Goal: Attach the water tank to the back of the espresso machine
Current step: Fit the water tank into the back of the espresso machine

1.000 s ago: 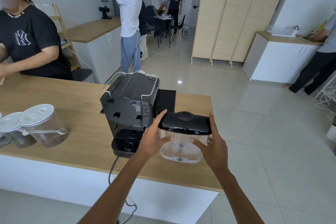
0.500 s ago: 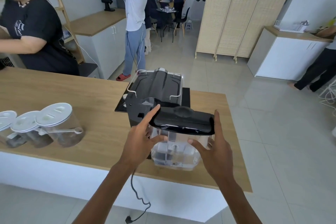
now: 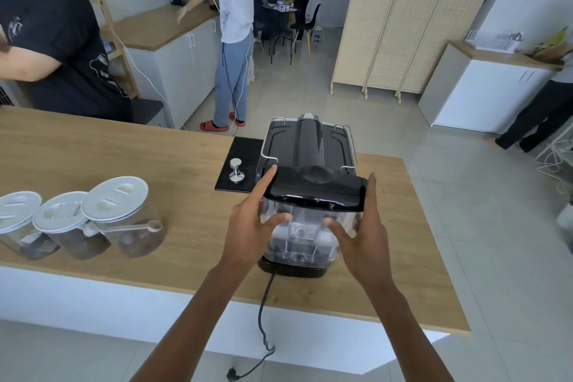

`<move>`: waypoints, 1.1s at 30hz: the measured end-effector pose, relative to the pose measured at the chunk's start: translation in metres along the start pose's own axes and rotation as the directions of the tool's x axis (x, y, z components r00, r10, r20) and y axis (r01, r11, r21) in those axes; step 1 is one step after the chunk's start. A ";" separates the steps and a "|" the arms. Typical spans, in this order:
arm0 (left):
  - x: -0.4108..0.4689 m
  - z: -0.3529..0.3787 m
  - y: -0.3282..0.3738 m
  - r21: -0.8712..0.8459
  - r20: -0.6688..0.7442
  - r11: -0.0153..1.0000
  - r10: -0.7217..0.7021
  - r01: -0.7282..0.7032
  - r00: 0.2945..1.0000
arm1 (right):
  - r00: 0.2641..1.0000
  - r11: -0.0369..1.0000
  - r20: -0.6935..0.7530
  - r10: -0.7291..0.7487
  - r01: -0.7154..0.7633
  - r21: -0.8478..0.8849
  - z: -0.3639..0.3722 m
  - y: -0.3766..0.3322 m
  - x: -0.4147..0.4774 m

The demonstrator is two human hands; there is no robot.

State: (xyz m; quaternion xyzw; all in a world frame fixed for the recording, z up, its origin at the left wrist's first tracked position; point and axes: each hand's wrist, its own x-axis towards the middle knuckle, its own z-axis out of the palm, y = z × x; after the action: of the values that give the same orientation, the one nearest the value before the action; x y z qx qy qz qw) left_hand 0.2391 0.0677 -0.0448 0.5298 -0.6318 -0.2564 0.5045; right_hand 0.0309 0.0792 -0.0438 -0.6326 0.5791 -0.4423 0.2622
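While the left hand (image 3: 252, 228) and right hand (image 3: 364, 231) grip its sides, the clear plastic, black-lidded water tank (image 3: 305, 220) sits against the black espresso machine (image 3: 310, 146). Both stand near the wooden counter (image 3: 155, 149)'s near edge.

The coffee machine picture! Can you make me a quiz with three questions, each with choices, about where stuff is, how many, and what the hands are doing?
1. Where is the silver tamper?
A. on the black mat left of the espresso machine
B. inside a jar
C. on the floor

2. How many lidded clear jars stand on the counter?
A. one
B. three
C. five

3. How is the water tank held?
A. by one hand
B. by nobody
C. by both hands

Answers:
1 A: it stands upright on the black mat beside the espresso machine.
2 B: three white lids side by side.
3 C: the left hand and right hand grip its sides.
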 end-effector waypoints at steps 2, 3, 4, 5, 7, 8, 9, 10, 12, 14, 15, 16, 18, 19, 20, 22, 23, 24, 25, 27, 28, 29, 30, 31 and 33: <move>0.002 0.000 -0.006 -0.003 -0.008 1.000 0.001 -0.001 1.000 | 1.000 1.000 -0.007 -0.001 0.001 -0.024 0.004 0.000 0.002; 0.002 -0.001 -0.008 0.000 -0.004 1.000 0.006 -0.006 1.000 | 1.000 1.000 -0.009 0.007 -0.007 -0.029 0.006 0.001 0.002; 0.002 -0.001 -0.009 0.001 0.001 1.000 0.010 -0.010 1.000 | 1.000 0.999 -0.009 0.018 -0.018 -0.028 0.008 0.001 0.001; 0.002 -0.002 -0.010 0.001 0.004 1.000 0.013 -0.013 1.000 | 1.000 0.999 -0.008 0.028 -0.028 -0.027 0.010 0.002 0.001; 0.001 -0.003 -0.011 -0.005 0.001 1.000 0.015 -0.015 1.000 | 0.999 0.999 -0.019 0.032 -0.033 -0.029 0.014 0.001 0.000; 0.001 -0.004 -0.012 -0.001 -0.004 1.000 0.016 -0.016 1.000 | 0.999 0.999 -0.030 0.027 -0.028 -0.031 0.016 0.000 0.000; 0.002 -0.004 -0.013 0.008 -0.009 1.000 0.018 -0.018 1.000 | 0.999 0.999 -0.041 0.020 -0.021 -0.032 0.018 0.000 0.001; 0.002 -0.004 -0.014 0.015 -0.012 1.000 0.019 -0.019 1.000 | 0.999 0.999 -0.051 0.014 -0.015 -0.033 0.019 0.000 0.001; 0.002 -0.004 -0.015 0.009 -0.011 1.000 0.017 -0.017 1.000 | 0.998 1.000 -0.066 0.004 -0.006 -0.030 0.021 0.001 0.002; 0.002 -0.004 -0.016 0.005 -0.006 1.000 0.023 -0.023 1.000 | 0.998 1.000 -0.067 0.008 -0.010 -0.022 0.021 0.004 0.002; 0.002 -0.005 -0.016 0.005 -0.007 1.000 0.026 -0.026 1.000 | 0.998 1.000 -0.070 0.010 -0.011 -0.018 0.021 0.004 0.002; 0.002 -0.005 -0.017 0.003 -0.009 1.000 0.027 -0.027 1.000 | 0.997 1.000 -0.077 0.006 -0.007 -0.016 0.021 0.004 0.001; 0.003 -0.005 -0.018 -0.003 -0.014 1.000 0.027 -0.027 1.000 | 0.996 1.000 -0.089 0.004 -0.005 -0.013 0.022 0.004 0.002; 0.004 -0.004 -0.019 -0.006 -0.017 1.000 0.030 -0.030 0.999 | 0.996 1.000 -0.094 0.007 -0.008 -0.010 0.022 0.004 0.003; 0.005 -0.003 -0.020 -0.009 -0.019 1.000 0.029 -0.029 0.999 | 0.995 1.000 -0.099 0.008 -0.008 -0.006 0.022 0.004 0.004; 0.006 -0.002 -0.021 -0.016 -0.018 1.000 0.016 -0.017 1.000 | 0.995 1.000 -0.103 0.006 -0.006 0.001 0.022 0.005 0.004; 0.005 -0.001 -0.022 -0.013 -0.018 1.000 0.017 -0.017 1.000 | 0.995 1.000 -0.102 0.007 -0.007 -0.002 0.022 0.005 0.004; 0.004 -0.001 -0.023 -0.002 -0.014 1.000 0.021 -0.021 1.000 | 0.995 1.000 -0.101 0.009 -0.010 -0.008 0.023 0.006 0.003; 0.002 0.000 -0.025 0.010 -0.010 1.000 0.030 -0.030 1.000 | 0.995 1.000 -0.099 0.013 -0.014 -0.015 0.025 0.008 0.002; -0.002 0.002 -0.027 0.034 -0.005 0.999 0.035 -0.035 0.999 | 0.995 0.999 -0.096 0.023 -0.026 -0.031 0.029 0.014 0.000; -0.003 0.002 -0.028 0.039 -0.002 0.999 0.031 -0.031 1.000 | 0.995 0.999 -0.095 0.025 -0.029 -0.044 0.031 0.017 -0.001; -0.004 0.003 -0.029 0.041 -0.002 0.999 0.026 -0.026 1.000 | 0.995 0.998 -0.095 0.027 -0.032 -0.055 0.031 0.018 -0.001; -0.004 0.002 -0.029 0.041 0.001 0.999 0.020 -0.020 1.000 | 0.995 0.997 -0.095 0.026 -0.033 -0.064 0.032 0.020 -0.001; -0.004 0.002 -0.029 0.041 0.002 0.999 0.023 -0.023 1.000 | 0.995 0.997 -0.099 0.023 -0.030 -0.070 0.032 0.020 -0.001; -0.005 0.000 -0.029 0.033 -0.004 0.999 0.026 -0.026 1.000 | 0.993 0.996 -0.115 0.024 -0.033 -0.077 0.032 0.019 -0.001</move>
State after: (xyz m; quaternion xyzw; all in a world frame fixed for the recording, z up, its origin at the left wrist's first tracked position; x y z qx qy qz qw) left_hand 0.2505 0.0634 -0.0712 0.5301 -0.6416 -0.2383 0.5004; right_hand 0.0492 0.0712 -0.0749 -0.6078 0.6193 -0.4506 0.2098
